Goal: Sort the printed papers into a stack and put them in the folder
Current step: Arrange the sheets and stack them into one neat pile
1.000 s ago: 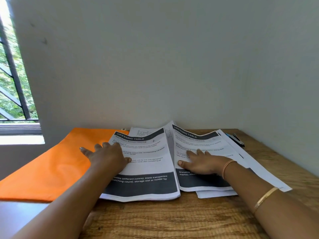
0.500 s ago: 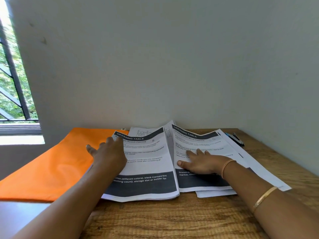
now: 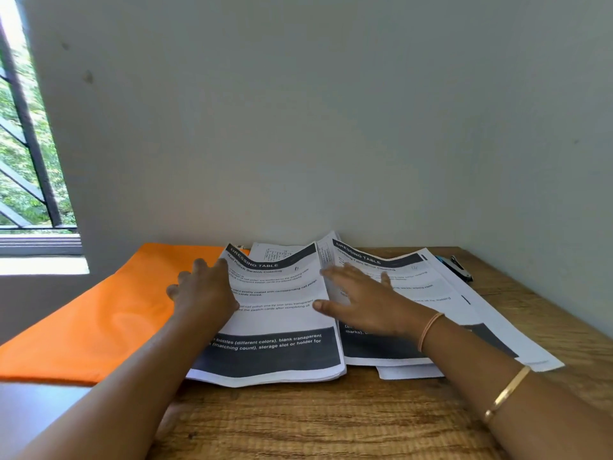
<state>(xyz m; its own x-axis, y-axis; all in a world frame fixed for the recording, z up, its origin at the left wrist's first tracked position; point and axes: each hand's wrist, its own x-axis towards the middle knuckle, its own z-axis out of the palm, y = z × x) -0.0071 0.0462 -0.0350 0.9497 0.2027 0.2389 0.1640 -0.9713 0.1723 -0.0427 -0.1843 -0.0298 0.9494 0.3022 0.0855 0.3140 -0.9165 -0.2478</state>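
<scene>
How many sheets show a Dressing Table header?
2: the Nail Polish Swatch Coloring sheet beside the left hand, the Mirror Cleaning sheet under the right hand. Sheets beneath may hide more.

Bare left hand [image 3: 202, 290]: palm down, fingers spread, tips pointing away, gripping nothing. Bare right hand [image 3: 368, 303]: palm down, fingers straight, thumb stretched sideways toward left fingers, slightly blurred. Forearms [image 3: 132, 376] reach forward, converging.

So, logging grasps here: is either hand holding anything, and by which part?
Nothing is held. The left hand lies flat at the left edge of the left stack. The right hand lies flat over the right pile, fingers straight.
</scene>
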